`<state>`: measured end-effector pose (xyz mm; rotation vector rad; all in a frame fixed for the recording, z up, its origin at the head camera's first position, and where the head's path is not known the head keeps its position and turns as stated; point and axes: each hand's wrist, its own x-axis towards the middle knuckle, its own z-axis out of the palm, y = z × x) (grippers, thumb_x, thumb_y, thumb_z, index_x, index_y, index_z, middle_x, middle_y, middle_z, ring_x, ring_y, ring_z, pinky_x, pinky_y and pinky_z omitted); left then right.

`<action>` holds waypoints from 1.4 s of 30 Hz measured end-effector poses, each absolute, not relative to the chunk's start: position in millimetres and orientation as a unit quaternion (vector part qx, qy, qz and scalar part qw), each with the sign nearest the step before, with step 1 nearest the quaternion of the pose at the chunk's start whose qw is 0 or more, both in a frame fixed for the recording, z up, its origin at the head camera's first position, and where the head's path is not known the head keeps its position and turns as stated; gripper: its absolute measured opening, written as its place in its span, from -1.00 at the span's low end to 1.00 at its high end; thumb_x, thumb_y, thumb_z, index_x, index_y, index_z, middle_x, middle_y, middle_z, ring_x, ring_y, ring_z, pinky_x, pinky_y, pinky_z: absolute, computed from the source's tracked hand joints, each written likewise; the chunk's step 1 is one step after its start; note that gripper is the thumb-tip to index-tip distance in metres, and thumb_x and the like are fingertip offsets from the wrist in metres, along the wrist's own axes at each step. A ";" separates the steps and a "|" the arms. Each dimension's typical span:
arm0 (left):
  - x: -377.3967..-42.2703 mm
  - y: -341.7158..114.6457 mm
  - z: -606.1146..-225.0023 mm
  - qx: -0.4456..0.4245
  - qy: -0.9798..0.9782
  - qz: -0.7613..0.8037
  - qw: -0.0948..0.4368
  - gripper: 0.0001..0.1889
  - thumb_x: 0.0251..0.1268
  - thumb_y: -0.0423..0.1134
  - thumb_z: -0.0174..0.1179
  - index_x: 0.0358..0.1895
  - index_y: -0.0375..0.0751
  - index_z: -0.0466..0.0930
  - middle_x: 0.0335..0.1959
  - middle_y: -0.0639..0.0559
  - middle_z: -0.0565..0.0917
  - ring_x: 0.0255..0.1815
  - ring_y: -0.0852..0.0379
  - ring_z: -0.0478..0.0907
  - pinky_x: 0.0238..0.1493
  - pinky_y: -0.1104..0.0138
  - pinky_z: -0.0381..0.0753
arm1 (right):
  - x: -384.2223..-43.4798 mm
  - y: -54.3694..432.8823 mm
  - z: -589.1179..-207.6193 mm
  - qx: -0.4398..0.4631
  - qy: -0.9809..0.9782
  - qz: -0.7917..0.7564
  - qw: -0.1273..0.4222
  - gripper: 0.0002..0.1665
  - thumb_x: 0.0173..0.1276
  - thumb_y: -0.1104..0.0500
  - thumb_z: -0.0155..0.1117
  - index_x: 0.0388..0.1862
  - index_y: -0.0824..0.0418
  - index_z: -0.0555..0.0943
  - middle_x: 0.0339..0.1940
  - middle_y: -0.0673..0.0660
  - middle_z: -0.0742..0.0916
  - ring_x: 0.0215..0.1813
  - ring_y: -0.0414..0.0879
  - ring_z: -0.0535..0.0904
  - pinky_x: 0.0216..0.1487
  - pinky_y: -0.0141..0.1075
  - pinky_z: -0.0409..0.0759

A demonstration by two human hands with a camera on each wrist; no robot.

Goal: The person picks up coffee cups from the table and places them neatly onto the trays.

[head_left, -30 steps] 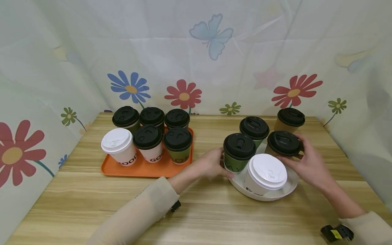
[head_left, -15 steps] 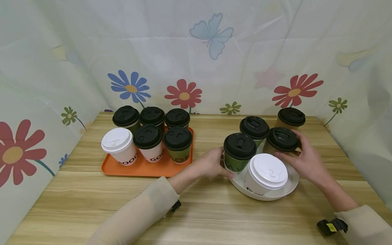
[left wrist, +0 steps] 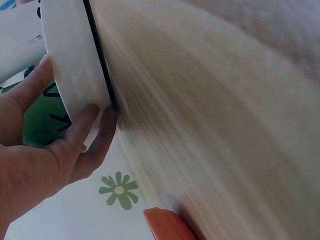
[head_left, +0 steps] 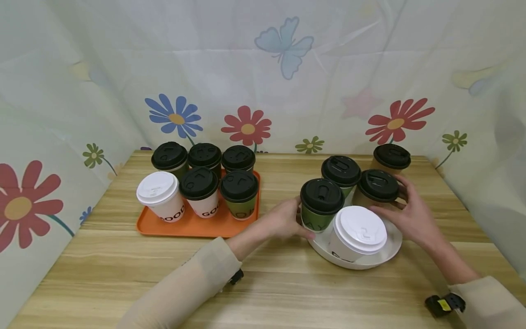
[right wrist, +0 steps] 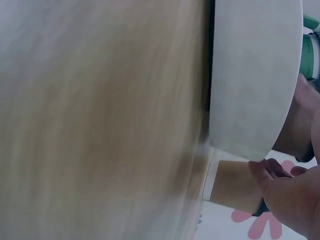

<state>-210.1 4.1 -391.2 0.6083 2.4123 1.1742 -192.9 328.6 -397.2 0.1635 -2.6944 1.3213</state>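
Note:
My left hand point(head_left: 283, 221) grips the left edge of a white round tray point(head_left: 328, 257). In the left wrist view its thumb is at the rim and the fingertips point(left wrist: 90, 111) lie against the tray's outer wall. My right hand point(head_left: 415, 221) holds a brown paper coffee cup point(head_left: 377, 186) with a black lid, upright over the tray's back right. The tray also carries two green cups with black lids, one in front point(head_left: 322, 197) and one behind point(head_left: 341, 172), plus a white-lidded paper cup point(head_left: 358, 233). Part of the held cup is hidden by the white lid.
Another brown cup point(head_left: 391, 157) with a black lid stands on the wooden table point(head_left: 279, 292) behind the right hand. To the left, an orange tray point(head_left: 197, 230) holds several lidded cups in two rows. A patterned cloth point(head_left: 283, 114) hangs behind the table.
My right hand and the brown cup have shifted slightly left and toward the back, closer to the rear green cup. The left hand stays at the tray's edge.

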 end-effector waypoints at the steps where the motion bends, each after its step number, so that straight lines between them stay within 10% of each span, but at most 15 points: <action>1: -210.2 4.1 -391.3 0.216 0.861 0.418 0.195 -0.15 -0.04 -0.19 0.67 0.37 -0.09 0.41 0.09 0.02 0.64 0.02 0.14 0.56 0.12 0.26 0.55 | -192.6 330.5 -397.9 0.055 -0.896 0.436 0.068 0.32 0.25 0.10 0.61 0.67 0.30 -0.12 0.50 0.53 0.26 0.46 0.46 0.21 0.35 0.20 0.38; 7: -210.9 4.9 -391.8 0.218 0.862 0.414 0.197 -0.13 -0.03 -0.17 0.67 0.40 -0.08 0.41 0.11 0.01 0.65 0.06 0.13 0.57 0.12 0.28 0.55 | -192.8 345.6 -398.4 0.069 -0.902 0.423 0.055 0.33 0.25 0.15 0.60 0.67 0.36 -0.16 0.43 0.54 0.29 0.37 0.42 0.24 -0.07 -0.74 0.38; 13: -210.7 4.2 -392.6 0.222 0.856 0.424 0.194 -0.11 -0.03 -0.20 0.67 0.41 -0.11 0.38 0.19 -0.02 0.62 0.14 0.14 0.55 0.18 0.28 0.53 | -197.5 364.1 -397.5 0.095 -0.909 0.405 0.034 0.21 0.34 0.19 0.51 0.66 0.38 -0.13 0.43 0.56 0.30 0.33 0.40 0.31 -0.10 -0.72 0.39; 19: -210.9 4.0 -392.2 0.220 0.859 0.421 0.191 -0.12 -0.05 -0.19 0.68 0.39 -0.13 0.40 0.14 -0.01 0.63 0.06 0.15 0.56 0.13 0.28 0.54 | -205.1 378.3 -402.5 0.085 -0.900 0.423 0.067 -0.28 0.49 0.38 0.18 0.47 0.62 0.11 0.25 0.58 0.42 0.00 -0.45 0.40 -0.16 -0.67 0.45; 22: -211.1 5.1 -392.9 0.222 0.860 0.419 0.189 -0.12 -0.05 -0.18 0.68 0.39 -0.14 0.40 0.13 -0.01 0.64 0.05 0.15 0.56 0.12 0.29 0.54 | -210.4 383.2 -405.5 0.040 -0.903 0.424 0.063 -0.30 0.55 0.25 0.17 0.43 0.63 0.14 0.22 0.58 0.44 -0.09 -0.55 0.33 -0.23 -0.65 0.48; 27: -211.3 5.4 -395.3 0.221 0.856 0.429 0.188 -0.11 -0.07 -0.21 0.68 0.39 -0.15 0.40 0.15 -0.01 0.63 0.09 0.15 0.56 0.15 0.30 0.53 | -225.5 385.0 -406.6 -0.010 -0.909 0.412 0.058 -0.19 0.55 0.11 0.22 0.48 0.59 0.13 0.27 0.58 0.42 -0.08 -0.38 0.42 -0.26 -0.65 0.46; 35: -211.8 4.8 -395.1 0.211 0.859 0.426 0.188 -0.10 -0.08 -0.20 0.69 0.39 -0.16 0.39 0.13 -0.02 0.64 0.05 0.15 0.57 0.14 0.29 0.54 | -258.7 377.4 -397.5 -0.034 -0.915 0.389 0.097 0.02 0.45 -0.01 0.30 0.54 0.56 0.02 0.35 0.62 0.35 0.26 0.47 0.40 -0.34 -0.62 0.37; 42: -212.0 4.3 -394.7 0.213 0.857 0.430 0.189 -0.11 -0.08 -0.22 0.69 0.38 -0.16 0.40 0.08 0.00 0.65 0.00 0.16 0.58 0.10 0.32 0.55 | -279.8 372.2 -394.0 -0.036 -0.922 0.367 0.118 0.21 0.36 -0.04 0.37 0.56 0.62 -0.11 0.40 0.70 0.25 0.26 0.57 0.37 0.06 0.12 0.52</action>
